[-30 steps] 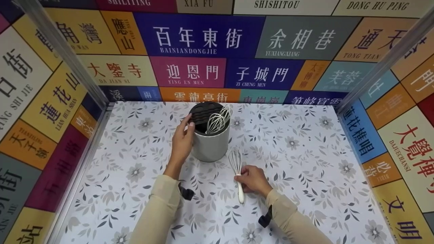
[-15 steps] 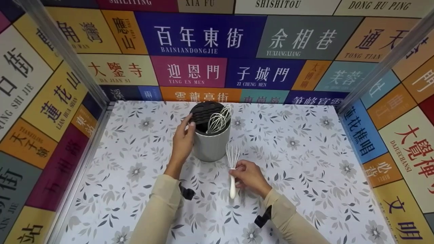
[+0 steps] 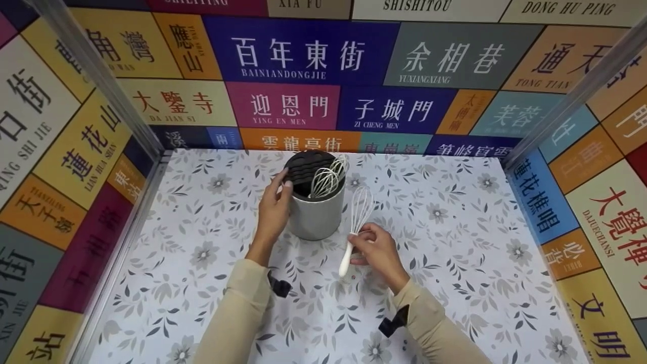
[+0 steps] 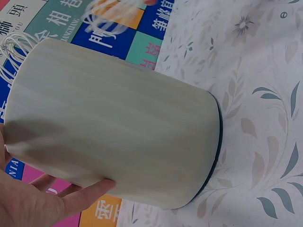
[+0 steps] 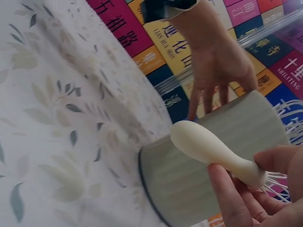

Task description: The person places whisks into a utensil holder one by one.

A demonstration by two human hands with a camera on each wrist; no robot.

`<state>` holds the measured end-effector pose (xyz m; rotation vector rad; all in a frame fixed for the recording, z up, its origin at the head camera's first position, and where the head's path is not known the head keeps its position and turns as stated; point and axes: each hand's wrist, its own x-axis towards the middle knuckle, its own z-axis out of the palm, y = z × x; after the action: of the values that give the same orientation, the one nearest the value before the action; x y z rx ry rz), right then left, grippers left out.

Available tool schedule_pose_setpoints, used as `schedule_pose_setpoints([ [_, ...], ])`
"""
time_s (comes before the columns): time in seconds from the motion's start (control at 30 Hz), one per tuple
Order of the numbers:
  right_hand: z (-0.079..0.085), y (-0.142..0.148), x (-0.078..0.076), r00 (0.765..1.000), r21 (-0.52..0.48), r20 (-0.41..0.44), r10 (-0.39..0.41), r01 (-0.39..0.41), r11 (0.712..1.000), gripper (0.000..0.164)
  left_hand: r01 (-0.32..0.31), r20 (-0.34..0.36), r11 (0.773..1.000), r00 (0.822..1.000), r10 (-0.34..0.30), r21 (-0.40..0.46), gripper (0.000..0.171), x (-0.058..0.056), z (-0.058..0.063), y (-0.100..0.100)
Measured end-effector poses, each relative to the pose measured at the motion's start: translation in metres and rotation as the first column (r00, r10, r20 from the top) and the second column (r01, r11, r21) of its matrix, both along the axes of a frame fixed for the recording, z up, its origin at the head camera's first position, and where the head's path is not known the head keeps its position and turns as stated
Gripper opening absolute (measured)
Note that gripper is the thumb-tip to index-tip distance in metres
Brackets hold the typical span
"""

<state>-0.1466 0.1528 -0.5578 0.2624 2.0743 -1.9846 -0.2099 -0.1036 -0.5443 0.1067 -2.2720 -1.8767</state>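
Observation:
My right hand [image 3: 378, 248] pinches a whisk [image 3: 345, 260] near the top of its white handle, with thumb and fingertips. The whisk's wire loops point up and away, just right of a grey cylindrical utensil holder [image 3: 316, 222]. The right wrist view shows the pale handle [image 5: 199, 142] in front of the holder. My left hand [image 3: 273, 211] rests against the holder's left side near the rim, its fingers fairly straight. In the left wrist view the thumb [image 4: 90, 195] lies along the holder's wall. Inside the holder are a black slotted insert [image 3: 307, 169] and another whisk [image 3: 326, 182], its loops sticking up.
Floral-patterned white cloth [image 3: 455, 263] covers the table. Printed panels [image 3: 298, 53] with large characters wall in the back and both sides. Clear corner posts [image 3: 103, 81] stand at the back edges.
My right hand has lifted the whisk and moved it up and away, from in front of the holder to beside its right side. The left hand and the holder have stayed put.

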Motion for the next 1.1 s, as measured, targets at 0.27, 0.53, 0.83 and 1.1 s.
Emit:
schedule_pose_setpoints([
  [0.27, 0.056, -0.011, -0.010, 0.975, -0.131, -0.207, -0.075, 0.048, 0.990, 0.026, 0.008, 0.003, 1.000, 1.000, -0.008, 0.004, 0.044, 0.000, 0.000, 0.000],
  [0.53, 0.116, -0.031, -0.025, 0.910, -0.194, -0.409, -0.068, -0.014, 0.981, 0.024, 0.008, -0.012, 0.999, 1.000, -0.008, 0.032, 0.045, 0.001, 0.000, 0.000],
  [0.83, 0.152, -0.060, -0.054, 0.834, -0.094, -0.551, -0.023, -0.034, 0.995, 0.033, 0.002, -0.008, 1.000, 1.000, -0.002, 0.012, 0.044, 0.000, 0.001, 0.000],
  [1.1, 0.157, -0.088, -0.085, 0.775, 0.123, -0.629, 0.062, 0.021, 0.992, 0.027, 0.012, 0.020, 1.000, 1.000, -0.012, -0.001, 0.045, 0.000, 0.001, 0.000],
])
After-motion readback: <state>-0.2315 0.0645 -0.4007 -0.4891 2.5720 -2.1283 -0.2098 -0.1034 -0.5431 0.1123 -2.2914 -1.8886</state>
